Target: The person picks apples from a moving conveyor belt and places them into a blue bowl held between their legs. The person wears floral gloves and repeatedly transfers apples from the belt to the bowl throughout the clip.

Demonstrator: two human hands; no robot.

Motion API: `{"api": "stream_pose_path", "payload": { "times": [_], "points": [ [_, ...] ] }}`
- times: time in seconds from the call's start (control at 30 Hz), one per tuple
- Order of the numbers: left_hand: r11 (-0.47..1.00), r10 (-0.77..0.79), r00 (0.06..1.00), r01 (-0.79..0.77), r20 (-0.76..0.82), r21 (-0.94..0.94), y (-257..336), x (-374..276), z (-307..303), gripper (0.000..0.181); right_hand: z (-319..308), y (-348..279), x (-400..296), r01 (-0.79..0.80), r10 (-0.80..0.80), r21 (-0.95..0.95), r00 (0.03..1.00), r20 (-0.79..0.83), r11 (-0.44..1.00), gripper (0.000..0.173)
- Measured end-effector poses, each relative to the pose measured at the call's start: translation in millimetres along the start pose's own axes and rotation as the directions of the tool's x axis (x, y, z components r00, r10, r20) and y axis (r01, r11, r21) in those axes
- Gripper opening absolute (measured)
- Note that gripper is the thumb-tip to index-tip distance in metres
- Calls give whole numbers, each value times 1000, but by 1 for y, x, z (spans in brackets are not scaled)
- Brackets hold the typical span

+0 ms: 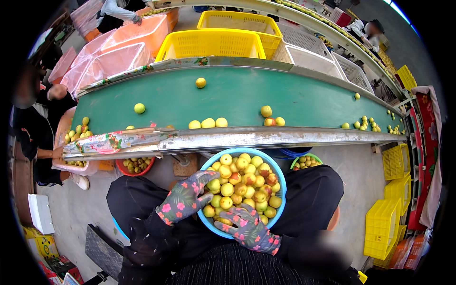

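Yellow-green fruits, some with red-brown patches, like jujubes, fill a round blue plastic basket between my knees. My left hand, in a dark floral glove, lies at the basket's left rim, its fingers around fruit there. My right hand, gloved alike, rests over the front of the heap with its fingers spread among the fruits. Whether either hand grips a fruit is not plain. Beyond the basket runs a green conveyor belt with scattered fruits, several of them against its near metal edge.
Yellow crates and pink-lined crates stand behind the belt. A red basket and a green basket of fruit sit below its near edge. Stacked yellow crates stand right. A co-worker is at the belt's left end.
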State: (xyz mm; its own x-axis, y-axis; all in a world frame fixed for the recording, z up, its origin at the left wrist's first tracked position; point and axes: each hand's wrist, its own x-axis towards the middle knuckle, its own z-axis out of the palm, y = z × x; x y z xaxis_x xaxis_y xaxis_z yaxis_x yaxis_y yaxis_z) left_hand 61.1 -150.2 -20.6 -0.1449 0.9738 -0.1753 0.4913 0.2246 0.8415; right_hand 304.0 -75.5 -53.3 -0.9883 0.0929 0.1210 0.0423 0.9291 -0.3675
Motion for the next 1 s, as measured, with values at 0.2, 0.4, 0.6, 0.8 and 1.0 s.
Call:
{"api": "stream_pose_path", "payload": {
  "times": [0.2, 0.4, 0.6, 0.8, 1.0],
  "points": [
    [991, 113, 992, -108, -57, 85, -6, 4, 3, 42, -6, 2, 1, 57, -60, 164, 998, 12, 985, 44],
    [997, -51, 977, 37, -209, -74, -2, 6, -3, 29, -8, -1, 3, 6, 0, 184, 999, -33, 983, 41],
    [991, -131, 968, 136, -214, 8, -18, 3, -2, 27, 3, 3, 0, 1, 8, 124, 997, -71, 992, 45],
    [980, 130, 934, -69, -333, 186, -7, 19, -9, 22, -3, 3, 3, -42, 67, 179, 988, -136, 983, 46],
    [980, 50, 949, 13, -312, 197, 9, 73, -79, 28, -56, 61, 47, 19, 70, 378, 973, -221, 926, 39]
  ]
}}
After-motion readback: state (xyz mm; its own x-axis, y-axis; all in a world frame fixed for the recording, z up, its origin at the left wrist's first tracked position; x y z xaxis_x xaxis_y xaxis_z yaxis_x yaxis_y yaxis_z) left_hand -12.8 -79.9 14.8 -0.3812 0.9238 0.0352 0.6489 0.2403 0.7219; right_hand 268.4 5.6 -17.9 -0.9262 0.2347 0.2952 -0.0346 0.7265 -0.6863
